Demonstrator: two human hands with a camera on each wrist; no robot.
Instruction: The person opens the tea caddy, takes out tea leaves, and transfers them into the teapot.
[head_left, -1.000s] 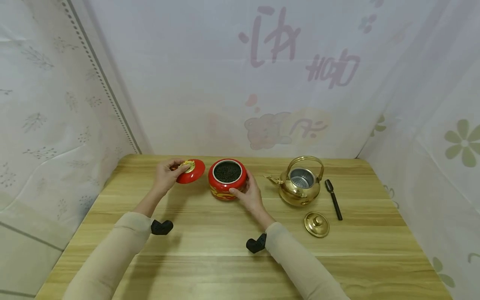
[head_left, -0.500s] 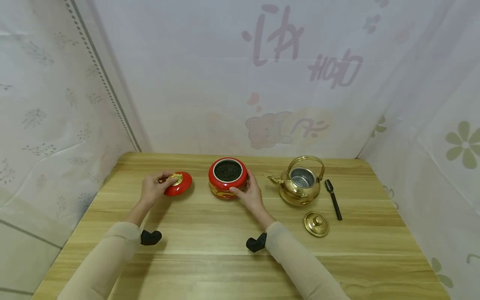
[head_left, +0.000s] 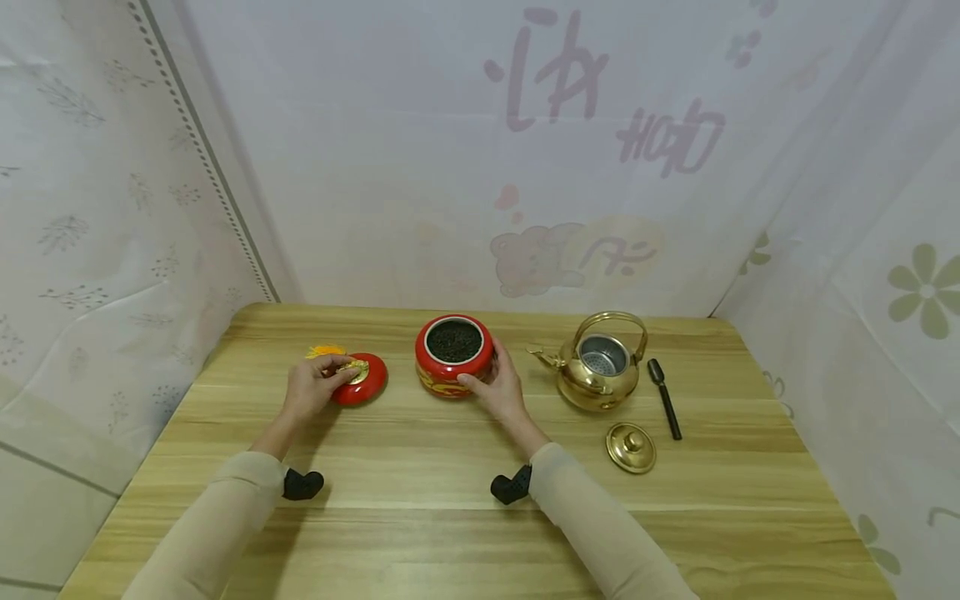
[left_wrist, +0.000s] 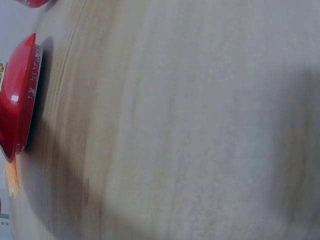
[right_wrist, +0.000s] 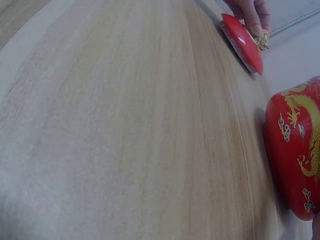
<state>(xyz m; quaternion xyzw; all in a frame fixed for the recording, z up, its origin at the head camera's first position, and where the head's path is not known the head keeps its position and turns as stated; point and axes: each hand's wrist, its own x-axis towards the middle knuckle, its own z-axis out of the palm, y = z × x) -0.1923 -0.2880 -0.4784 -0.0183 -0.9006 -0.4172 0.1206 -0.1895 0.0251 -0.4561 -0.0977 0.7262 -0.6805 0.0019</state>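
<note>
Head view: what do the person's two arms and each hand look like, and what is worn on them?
Both arms wear long, close-fitting beige sleeves that reach the wrists. A small black device sits under each wrist: the left wrist device and the right wrist device. The left hand and right hand are bare; no gloves, and no rings can be made out.

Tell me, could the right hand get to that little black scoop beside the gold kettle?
Probably yes: the right hand holds the red jar, and the scoop lies uncovered past the kettle.

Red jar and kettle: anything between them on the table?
Only the right hand, holding the red jar's right side. Past it, bare table up to the kettle, per the head view.
</note>
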